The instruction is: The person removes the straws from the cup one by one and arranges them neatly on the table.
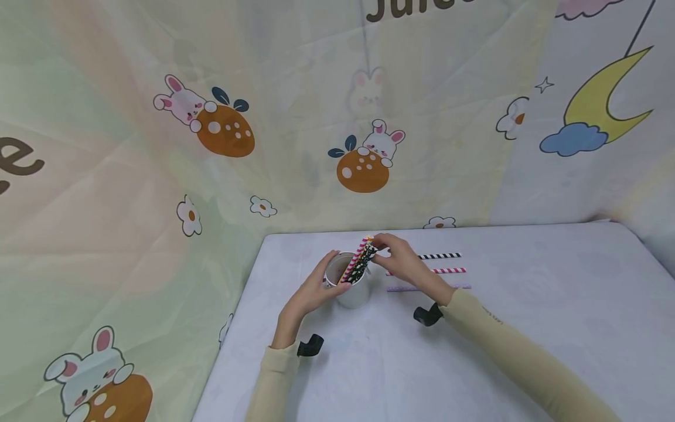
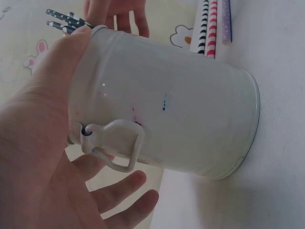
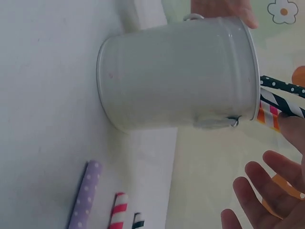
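A white metal bucket point(image 1: 354, 296) with small side handles stands upright on the table. My left hand point(image 1: 312, 291) grips it at the rim, thumb on the near side. Out of its mouth leans a bundle of patterned paper straws point(image 1: 360, 265), some black with white dots, others striped. The right hand point(image 1: 402, 259) pinches straws near their upper ends; in the right wrist view its thumb lies against a black-and-white striped straw point(image 3: 281, 103), the other fingers spread. How many straws it holds cannot be told. The straws' lower ends are hidden inside the bucket.
Right of the bucket, three straws lie side by side: black-striped point(image 1: 445, 255), red-striped point(image 1: 450, 270) and purple dotted point(image 1: 403, 288). The right forearm passes over them. A white cloth point(image 1: 379, 363) covers the table, and a printed curtain point(image 1: 295, 146) hangs behind it.
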The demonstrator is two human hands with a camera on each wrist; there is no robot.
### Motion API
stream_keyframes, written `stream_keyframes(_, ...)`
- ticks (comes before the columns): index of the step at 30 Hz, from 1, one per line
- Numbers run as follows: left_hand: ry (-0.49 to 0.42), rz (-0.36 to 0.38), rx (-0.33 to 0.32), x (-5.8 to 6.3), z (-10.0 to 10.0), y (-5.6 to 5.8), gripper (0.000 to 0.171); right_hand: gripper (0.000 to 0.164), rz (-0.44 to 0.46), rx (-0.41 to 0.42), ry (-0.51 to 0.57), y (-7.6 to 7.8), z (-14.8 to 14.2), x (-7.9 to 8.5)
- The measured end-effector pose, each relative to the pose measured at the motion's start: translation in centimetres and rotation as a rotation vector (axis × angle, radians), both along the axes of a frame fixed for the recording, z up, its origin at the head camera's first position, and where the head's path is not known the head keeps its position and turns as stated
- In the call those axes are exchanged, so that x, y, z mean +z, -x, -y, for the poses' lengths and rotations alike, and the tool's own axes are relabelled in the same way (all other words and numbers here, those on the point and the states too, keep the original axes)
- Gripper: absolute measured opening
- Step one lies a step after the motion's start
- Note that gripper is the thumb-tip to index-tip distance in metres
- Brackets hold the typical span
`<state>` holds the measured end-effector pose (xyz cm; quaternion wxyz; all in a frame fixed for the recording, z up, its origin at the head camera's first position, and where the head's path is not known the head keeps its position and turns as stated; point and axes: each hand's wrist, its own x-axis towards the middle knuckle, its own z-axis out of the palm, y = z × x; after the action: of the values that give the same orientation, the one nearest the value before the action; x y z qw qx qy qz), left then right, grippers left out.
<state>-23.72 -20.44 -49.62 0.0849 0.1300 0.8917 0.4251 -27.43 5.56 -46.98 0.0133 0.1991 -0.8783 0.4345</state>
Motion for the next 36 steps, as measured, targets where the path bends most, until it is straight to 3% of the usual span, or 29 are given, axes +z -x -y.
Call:
stream_keyframes(13, -0.001, -0.021, -0.012, 0.0, 0.0, 0.1, 0.091, 0.036, 0.069, -0.038, 0.136, -0.7, 1.3, -0.9)
stream_keyframes(24, -0.005, -0.011, -0.003, -0.1, 0.0, 0.0, 0.092, 0.035, 0.013, -0.02, 0.203, -1.0, 1.8, -1.9)
stream_keyframes(36, -0.003, -0.003, 0.002, -0.3, 0.0, 0.1, 0.091, 0.036, 0.042, -0.05, 0.182, -1.3, 2.0, -2.0)
